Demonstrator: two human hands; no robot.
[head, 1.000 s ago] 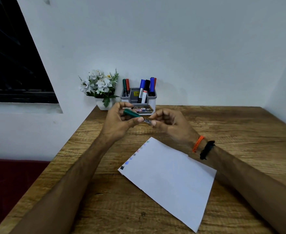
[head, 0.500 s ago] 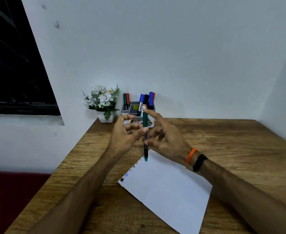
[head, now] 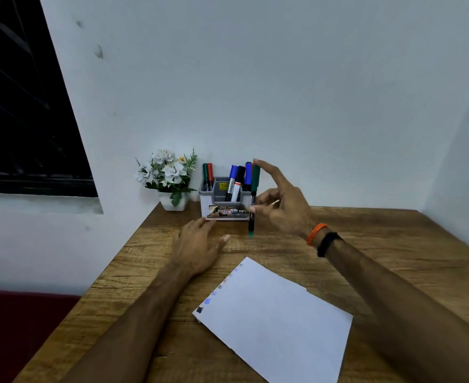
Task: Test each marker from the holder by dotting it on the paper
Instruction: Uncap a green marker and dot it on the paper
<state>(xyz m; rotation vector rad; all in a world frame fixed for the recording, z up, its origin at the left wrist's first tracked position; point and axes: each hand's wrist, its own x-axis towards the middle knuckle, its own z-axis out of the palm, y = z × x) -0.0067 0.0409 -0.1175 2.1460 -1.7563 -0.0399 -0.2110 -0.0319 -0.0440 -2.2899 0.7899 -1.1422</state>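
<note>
My right hand (head: 281,201) holds a green marker (head: 253,200) upright by thumb and forefinger, cap on top, just right of the grey holder (head: 223,199) at the table's back. Its lower end hangs a little above the wood. The holder keeps several markers: green and red on the left, blue and black in the middle and right. My left hand (head: 198,244) rests flat on the table in front of the holder, fingers apart, holding nothing. The white paper (head: 276,319) lies nearer me, with a row of coloured dots along its left edge.
A small white pot of white flowers (head: 169,178) stands left of the holder against the wall. The wooden table (head: 393,244) ends at its left edge (head: 111,266), with a dark red floor below. A dark window sits at the far left.
The cap went onto the green marker and my left hand let go, dropping flat to the table. My right hand carried the marker from above the paper back beside the holder.
</note>
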